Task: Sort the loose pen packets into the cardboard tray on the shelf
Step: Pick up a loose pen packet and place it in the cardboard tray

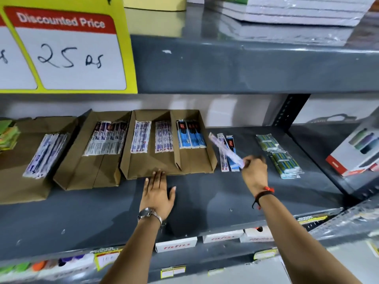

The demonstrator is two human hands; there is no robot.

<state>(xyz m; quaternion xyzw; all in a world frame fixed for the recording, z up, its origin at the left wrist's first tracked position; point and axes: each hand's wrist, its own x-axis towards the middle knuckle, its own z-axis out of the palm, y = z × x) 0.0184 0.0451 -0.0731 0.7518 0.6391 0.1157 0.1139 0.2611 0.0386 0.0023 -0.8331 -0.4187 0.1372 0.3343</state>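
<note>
A single pen packet is pinched at its near end between the fingertips of the right hand, which is raised just above the grey shelf to the right of the cardboard tray. The left hand is laid flat and open on the shelf, fingers spread, with the fingertips at the tray's front lip; nothing is held in it.

The held packet is blurred, so its print cannot be read. Its long axis is tilted, running from the fingers up and to the left toward the tray's right wall, with the far end lifted clear. Two loose packets are left lying flat on the shelf just beside the tray, their long axes front to back.

Within the tray, white-and-blue packets are stacked in the wider left compartment and blue packets in the narrower right one, all lying lengthwise, front to back.

The step in hand is judged to be carrying the packet into the tray. For a clean result, the packet should be turned parallel to the stacks, matched to the compartment holding its own kind, and lowered flat over the right wall. The tray is best steadied at its lip by the left hand throughout. Farther right, green packets lie well apart from this work.
</note>
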